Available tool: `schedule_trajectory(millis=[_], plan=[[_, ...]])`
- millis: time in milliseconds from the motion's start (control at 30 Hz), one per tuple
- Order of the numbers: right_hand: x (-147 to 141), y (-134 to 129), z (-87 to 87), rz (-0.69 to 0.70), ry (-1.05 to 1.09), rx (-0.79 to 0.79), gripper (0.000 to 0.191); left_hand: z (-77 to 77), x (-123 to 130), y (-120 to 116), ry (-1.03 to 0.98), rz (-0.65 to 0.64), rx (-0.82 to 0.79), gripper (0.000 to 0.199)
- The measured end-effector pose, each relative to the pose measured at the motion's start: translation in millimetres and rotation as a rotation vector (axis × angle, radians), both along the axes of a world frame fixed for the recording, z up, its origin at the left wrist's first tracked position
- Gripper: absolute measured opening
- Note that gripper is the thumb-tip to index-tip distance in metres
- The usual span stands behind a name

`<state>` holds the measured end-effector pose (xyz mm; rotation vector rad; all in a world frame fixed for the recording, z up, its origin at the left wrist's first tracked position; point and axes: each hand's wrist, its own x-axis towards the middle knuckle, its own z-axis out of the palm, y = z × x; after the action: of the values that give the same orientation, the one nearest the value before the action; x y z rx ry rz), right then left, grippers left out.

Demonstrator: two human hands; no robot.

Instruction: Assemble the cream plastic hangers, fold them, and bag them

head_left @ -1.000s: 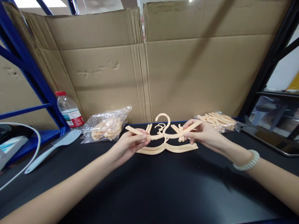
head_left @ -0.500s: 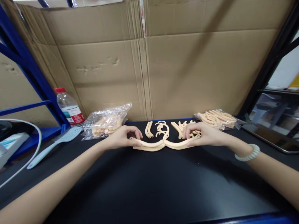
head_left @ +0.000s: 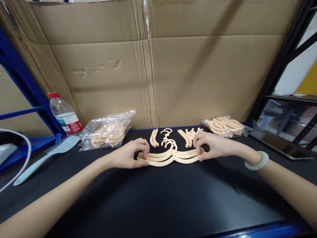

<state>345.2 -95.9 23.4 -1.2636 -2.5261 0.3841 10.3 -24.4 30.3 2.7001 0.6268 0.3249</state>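
Two beige folding clothes hangers lie one close behind the other on the black table, arms spread and hooks pointing away from me. My left hand point(head_left: 131, 153) pinches the left end of the front hanger point(head_left: 161, 163), thumb in front and fingers curled behind. At its right end my right hand point(head_left: 214, 146) pinches in the same way, with a pale beaded bracelet on that wrist. The rear hanger point(head_left: 185, 154) is partly hidden by my fingers at both ends. Beyond the hooks lie loose hanger arms point(head_left: 154, 138) on the left, loose hooks point(head_left: 166, 133) in the middle and more arms point(head_left: 185, 138) on the right.
A clear bag of beige parts point(head_left: 106, 132) sits at the left, another bag point(head_left: 224, 126) at the right. Farther left are a light-blue hairbrush point(head_left: 47, 157), a red-capped bottle point(head_left: 65, 115) and a white cable point(head_left: 29, 148). Cardboard point(head_left: 109, 66) stands behind; a dark tray point(head_left: 279, 145) lies right.
Both hands have brought the front hanger slightly nearer to me, and its arms now show apart from the rear hanger's. The whole view has shifted slightly.
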Motion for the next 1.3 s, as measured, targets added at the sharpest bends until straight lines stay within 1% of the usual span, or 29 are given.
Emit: schedule_trajectory(millis=[133,333,500,600,733,800,900,967,1067,1167,1233,1300], plan=[[2.4,1.9,-1.1,-0.017,-0.031,0.029,0.021,-4.8,-1.0,3.1,-0.006,0.027,0.020,0.012],[7.0,5.4,-4.5,-0.050,-0.062,0.080,0.016,-10.6,-1.7,3.9,-0.024,0.048,0.026,0.013],[8.0,2.3,-2.4,-0.062,-0.051,0.082,0.015,-12.5,-1.0,5.6,-0.050,0.059,0.037,0.012],[3.8,-1.7,1.0,-0.057,-0.024,0.088,0.016,-13.3,-1.2,5.7,-0.056,0.070,0.041,0.015],[-8.0,-7.3,4.5,-0.036,0.065,0.107,0.008,-13.3,1.7,-0.2,-0.079,0.075,0.083,0.016],[-15.2,-10.9,5.3,-0.025,0.101,0.104,0.013,-12.9,6.0,-7.6,-0.130,0.077,0.119,0.013],[-25.7,-18.5,6.1,0.000,0.116,0.050,0.019,-12.6,15.2,-24.1,-0.189,0.035,0.154,0.009],[-31.0,-24.4,6.9,0.031,0.105,-0.027,0.023,-13.4,21.7,-36.5,-0.135,-0.072,0.178,0.006],[-33.6,-31.3,9.3,0.065,0.048,-0.155,0.029,-16.9,29.1,-51.1,-0.027,-0.203,0.216,0.019],[-29.2,-33.6,12.6,0.053,-0.032,-0.225,0.038,-21.0,32.7,-57.6,-0.007,-0.243,0.239,0.029],[-24.5,-33.3,14.4,0.027,-0.072,-0.281,0.044,-22.4,34.0,-59.9,-0.022,-0.250,0.249,0.030],[-20.3,-32.5,15.3,-0.008,-0.094,-0.387,0.049,-22.3,35.5,-63.6,-0.057,-0.278,0.232,0.028]])
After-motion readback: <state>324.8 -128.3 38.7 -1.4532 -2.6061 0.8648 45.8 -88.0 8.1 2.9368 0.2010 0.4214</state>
